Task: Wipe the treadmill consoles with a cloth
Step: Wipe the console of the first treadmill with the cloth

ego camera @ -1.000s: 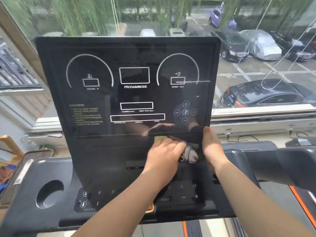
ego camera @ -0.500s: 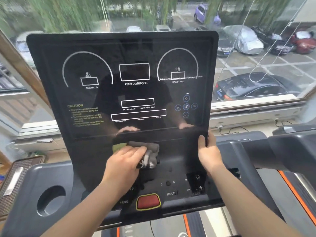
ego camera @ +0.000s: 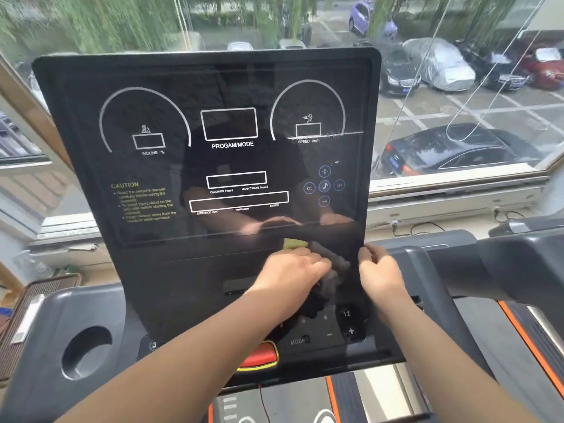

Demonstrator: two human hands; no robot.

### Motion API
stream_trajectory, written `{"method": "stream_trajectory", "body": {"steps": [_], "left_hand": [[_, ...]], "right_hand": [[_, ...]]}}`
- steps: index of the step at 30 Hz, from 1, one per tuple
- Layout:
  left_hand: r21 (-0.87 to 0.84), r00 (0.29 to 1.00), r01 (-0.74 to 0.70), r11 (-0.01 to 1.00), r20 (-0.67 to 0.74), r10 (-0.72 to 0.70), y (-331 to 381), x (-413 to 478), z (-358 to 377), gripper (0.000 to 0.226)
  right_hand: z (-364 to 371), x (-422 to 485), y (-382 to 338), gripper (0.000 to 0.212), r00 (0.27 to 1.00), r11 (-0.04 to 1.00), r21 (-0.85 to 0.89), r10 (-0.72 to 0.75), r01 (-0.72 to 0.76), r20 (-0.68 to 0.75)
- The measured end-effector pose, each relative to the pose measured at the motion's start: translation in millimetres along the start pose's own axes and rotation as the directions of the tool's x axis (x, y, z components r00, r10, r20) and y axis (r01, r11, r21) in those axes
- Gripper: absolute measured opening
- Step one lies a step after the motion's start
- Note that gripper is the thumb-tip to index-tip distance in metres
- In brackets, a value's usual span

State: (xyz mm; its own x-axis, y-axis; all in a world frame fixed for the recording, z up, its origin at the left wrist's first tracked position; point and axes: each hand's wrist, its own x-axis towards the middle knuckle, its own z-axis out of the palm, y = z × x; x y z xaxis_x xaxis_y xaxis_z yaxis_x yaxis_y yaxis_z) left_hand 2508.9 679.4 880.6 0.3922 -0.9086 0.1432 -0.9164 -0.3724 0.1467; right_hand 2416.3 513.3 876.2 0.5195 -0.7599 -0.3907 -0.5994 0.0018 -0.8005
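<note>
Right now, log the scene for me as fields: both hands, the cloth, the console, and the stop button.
console: black, displays dark
cloth: grey and yellow, bunched on the console's lower right
left hand: holds the cloth against the console
right hand: grips the console's right edge
red button: below, partly hidden by the left forearm

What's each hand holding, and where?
Left hand grips the gray cloth at its bunched middle; right hand grips the treadmill console by its right edge.
</note>
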Motion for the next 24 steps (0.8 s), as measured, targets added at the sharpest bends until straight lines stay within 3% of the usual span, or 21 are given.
{"method": "stream_trajectory", "body": {"steps": [3, 7, 12, 16, 18, 21, 24], "left_hand": [[0.049, 0.993, 0.109, 0.993, -0.052, -0.107, -21.9, -30.9, -9.0, 0.028], [0.103, 0.971, 0.212, 0.972, -0.13, -0.198, -56.7, -78.2, -24.2, 0.037], [0.091, 0.892, 0.451, 0.888, -0.072, -0.446, -97.3, -140.3, -33.4, 0.05], [-0.024, 0.791, 0.602, 0.798, -0.117, -0.601, -91.5, -148.1, -33.6, 0.053], [-0.066, 0.79, 0.591, 0.804, -0.157, -0.593, -75.5, -131.7, -27.3, 0.051], [-0.177, 0.86, 0.471, 0.864, -0.128, -0.494, -55.3, -107.3, -17.3, 0.051], [-0.143, 0.903, 0.393, 0.908, -0.128, -0.411, -59.9, -107.8, -15.3, 0.054]], "right_hand": [[6.8, -18.8, 0.0, 0.043, 0.985, 0.981, -0.147, -0.141, 0.126, -0.098], [22.8, -43.1, 0.4, 0.033, 0.914, 0.878, -0.289, -0.406, 0.382, -0.025], [50.4, -58.3, -15.7, 0.032, 0.697, 0.598, -0.403, -0.699, 0.693, 0.162], [72.6, -66.9, -26.6, 0.044, 0.56, 0.403, -0.459, -0.779, 0.791, 0.281], [84.0, -67.7, -28.7, 0.05, 0.532, 0.361, -0.476, -0.795, 0.802, 0.292], [100.3, -69.9, -28.8, 0.051, 0.503, 0.339, -0.472, -0.818, 0.814, 0.28], [110.7, -76.2, -30.9, 0.05, 0.475, 0.301, -0.464, -0.819, 0.833, 0.321]]}}
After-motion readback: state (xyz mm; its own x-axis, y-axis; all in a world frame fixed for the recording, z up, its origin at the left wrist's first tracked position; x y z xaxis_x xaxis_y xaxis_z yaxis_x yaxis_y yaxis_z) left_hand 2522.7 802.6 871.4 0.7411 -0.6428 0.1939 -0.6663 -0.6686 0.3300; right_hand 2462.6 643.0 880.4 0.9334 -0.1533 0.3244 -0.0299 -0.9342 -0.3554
